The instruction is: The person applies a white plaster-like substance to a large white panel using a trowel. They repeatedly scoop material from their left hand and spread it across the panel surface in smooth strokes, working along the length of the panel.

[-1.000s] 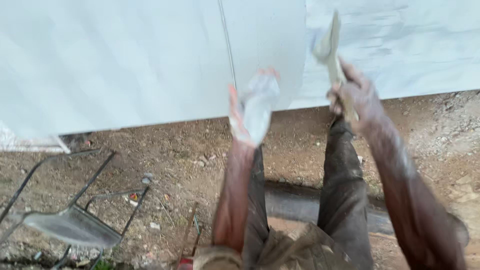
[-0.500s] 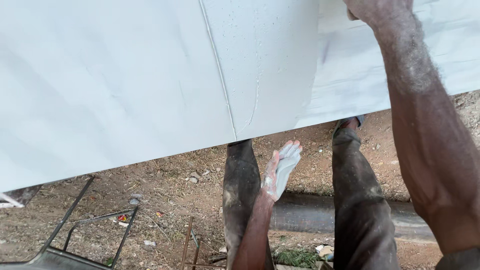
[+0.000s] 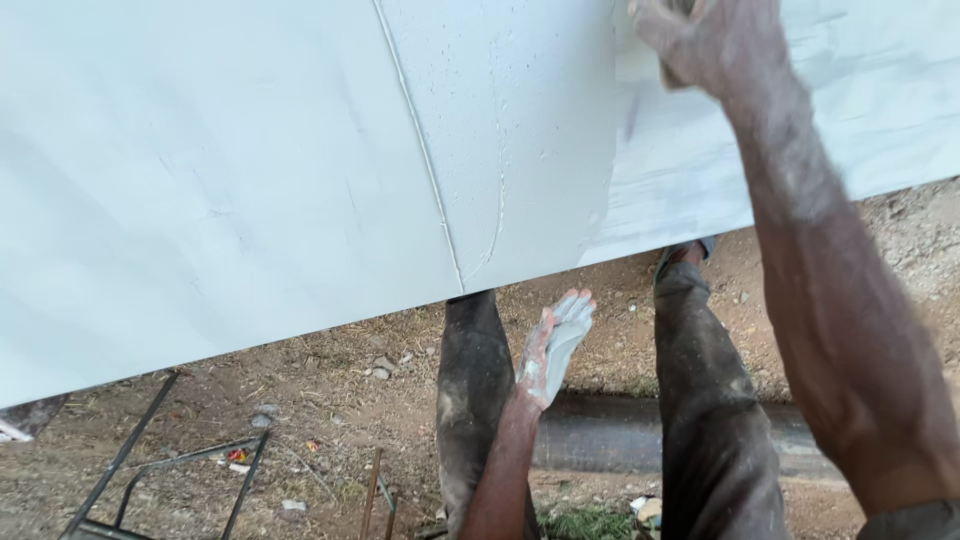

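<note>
Overhead, right hand fisted against white wall, grasp unclear, left hand open, plaster-coated

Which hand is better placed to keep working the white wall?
Right. The right hand is up at the white wall; the left hand, coated white, hangs open below its edge.

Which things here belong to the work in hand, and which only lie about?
In use:
right hand, raised against the white wall
left hand, open and smeared white

Lying about:
black metal frame
dark pipe
stones
</note>
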